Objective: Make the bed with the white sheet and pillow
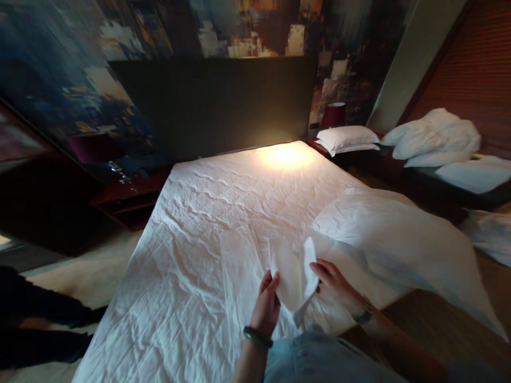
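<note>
Thin white cloth [293,276], both hands [266,306]

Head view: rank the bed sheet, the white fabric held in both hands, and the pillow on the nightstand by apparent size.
1. Bed sheet, clearly largest.
2. White fabric in left hand and right hand, and pillow: look alike; the fabric is much nearer the camera, so unranked.

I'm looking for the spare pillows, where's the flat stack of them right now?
In the head view, the stacked pillows sit far right beyond the bed, beside the red lamp and left of the heaped bedding.

Pillows [346,139] stacked by a red lamp [334,114] — dark headboard [215,101] behind.
</note>
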{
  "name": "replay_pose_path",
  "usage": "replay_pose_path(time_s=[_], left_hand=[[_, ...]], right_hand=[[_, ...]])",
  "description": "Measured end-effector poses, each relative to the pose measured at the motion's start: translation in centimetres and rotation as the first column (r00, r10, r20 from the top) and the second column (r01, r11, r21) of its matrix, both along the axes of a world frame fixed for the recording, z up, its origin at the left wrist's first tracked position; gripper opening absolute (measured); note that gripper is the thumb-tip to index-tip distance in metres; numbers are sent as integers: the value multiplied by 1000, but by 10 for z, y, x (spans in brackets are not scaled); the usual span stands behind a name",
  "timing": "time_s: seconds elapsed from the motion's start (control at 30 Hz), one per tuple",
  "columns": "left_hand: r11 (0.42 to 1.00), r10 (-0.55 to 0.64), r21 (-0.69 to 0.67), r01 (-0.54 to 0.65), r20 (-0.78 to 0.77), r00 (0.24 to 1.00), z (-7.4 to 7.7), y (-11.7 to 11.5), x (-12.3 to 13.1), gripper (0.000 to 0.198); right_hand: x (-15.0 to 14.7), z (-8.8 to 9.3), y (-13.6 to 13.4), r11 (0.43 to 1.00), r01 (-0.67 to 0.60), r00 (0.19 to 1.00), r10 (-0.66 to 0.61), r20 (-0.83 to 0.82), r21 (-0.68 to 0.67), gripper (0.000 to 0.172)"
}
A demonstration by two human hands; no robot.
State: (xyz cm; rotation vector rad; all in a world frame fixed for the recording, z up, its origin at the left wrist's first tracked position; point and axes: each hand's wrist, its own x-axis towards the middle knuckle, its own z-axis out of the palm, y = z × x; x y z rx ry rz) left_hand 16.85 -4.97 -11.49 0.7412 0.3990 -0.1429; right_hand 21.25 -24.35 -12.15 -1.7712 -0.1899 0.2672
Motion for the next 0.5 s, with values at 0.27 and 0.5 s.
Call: replay_pose_path(time_s=[0.27, 0.5], left_hand=[[974, 154, 142, -177, 157, 976, 34, 13, 13, 52], [865, 107, 426, -265, 358, 927, 82, -2, 29, 42]], right_hand=[[-19, 0, -88, 869, -106, 955, 224, 193, -484, 36], [4, 58, 13, 834, -479, 783, 546, 298, -273, 11]])
